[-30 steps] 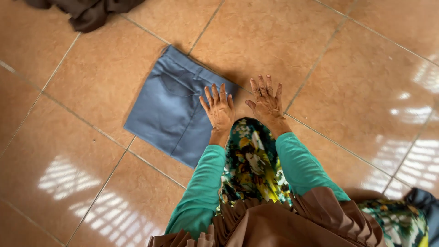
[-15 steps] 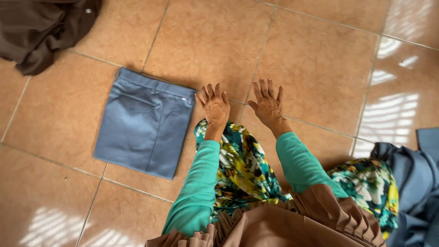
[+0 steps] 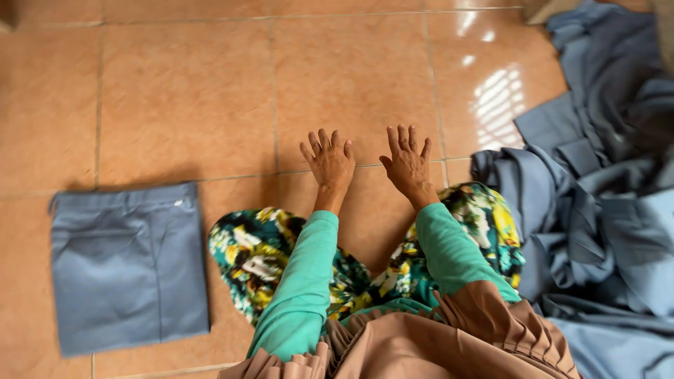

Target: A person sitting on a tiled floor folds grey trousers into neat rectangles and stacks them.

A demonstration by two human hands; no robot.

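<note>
1. The left hand (image 3: 328, 163) is hovering over the bare floor tiles, palm down, fingers spread wide and holding nothing.
2. The right hand (image 3: 407, 161) is hovering just beside it in the same manner, fingers fanned open and empty; the two hands are lying close together but apart.
3. Both arms are reaching forward in green sleeves (image 3: 302, 281) from a seated person whose knees, in floral-print fabric (image 3: 256, 253), are resting on the floor to either side.
4. A brown pleated garment (image 3: 449, 337) is covering the person's lap at the lower edge of the view.
5. The folded blue-grey trousers (image 3: 126, 267) are lying flat in a neat rectangle on the floor, well to the left of the left hand and just beside the left knee.
6. A loose pile of blue-grey clothing (image 3: 597, 182) is lying crumpled on the right, nearest the right hand and touching the right knee.
7. The orange tiled floor (image 3: 210, 91) is reflecting patches of window light at the upper right.
</note>
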